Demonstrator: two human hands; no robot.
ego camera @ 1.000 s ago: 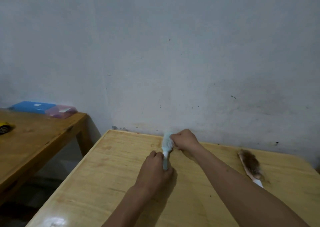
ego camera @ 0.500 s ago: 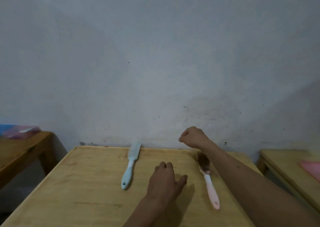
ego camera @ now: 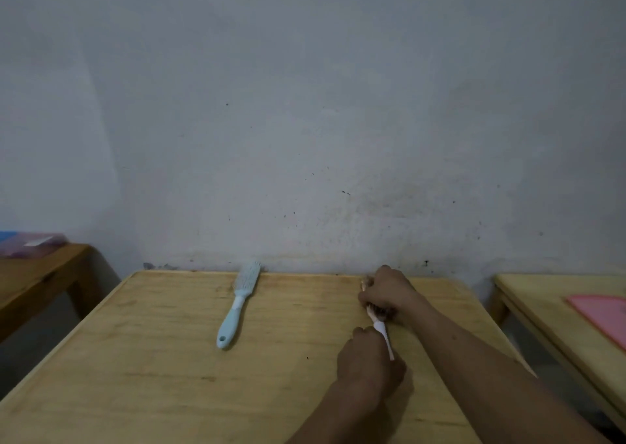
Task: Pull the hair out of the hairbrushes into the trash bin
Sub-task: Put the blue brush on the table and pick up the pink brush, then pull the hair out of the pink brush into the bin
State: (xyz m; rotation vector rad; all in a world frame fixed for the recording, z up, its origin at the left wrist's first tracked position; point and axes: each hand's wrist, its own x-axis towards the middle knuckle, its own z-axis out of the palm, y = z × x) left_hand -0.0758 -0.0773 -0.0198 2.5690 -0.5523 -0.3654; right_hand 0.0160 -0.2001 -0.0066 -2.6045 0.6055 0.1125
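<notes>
- A light wooden table [ego camera: 162, 359] stands with its far edge against a grey-white wall [ego camera: 305, 105] that is scuffed and speckled with dark marks low down.
- A darker wooden table [ego camera: 37, 274] sits to the left across a gap; at its far corner lies a translucent pink-purple box [ego camera: 32, 244] with a blue box [ego camera: 4, 235] just behind it, at the frame edge.
- Another light wooden table [ego camera: 555, 328] stands to the right and carries a flat pink sheet [ego camera: 603, 311].
- The pink-purple box has a pale label on its lid, but it is too small and blurred to read; no other writing shows.
- A light blue hairbrush [ego camera: 237, 304] lies flat on the middle table, bristle head near the wall, handle pointing toward the person, well apart from both hands on their left.
- A pink hairbrush [ego camera: 382, 326] lies toward the right of the same table, clogged with brown hair [ego camera: 379, 311].
- The left hand [ego camera: 371, 364] is curled round the pink brush's handle, clamping it.
- The right hand [ego camera: 388, 293] is closed over the brush's head, fingers curled into the hair.
</notes>
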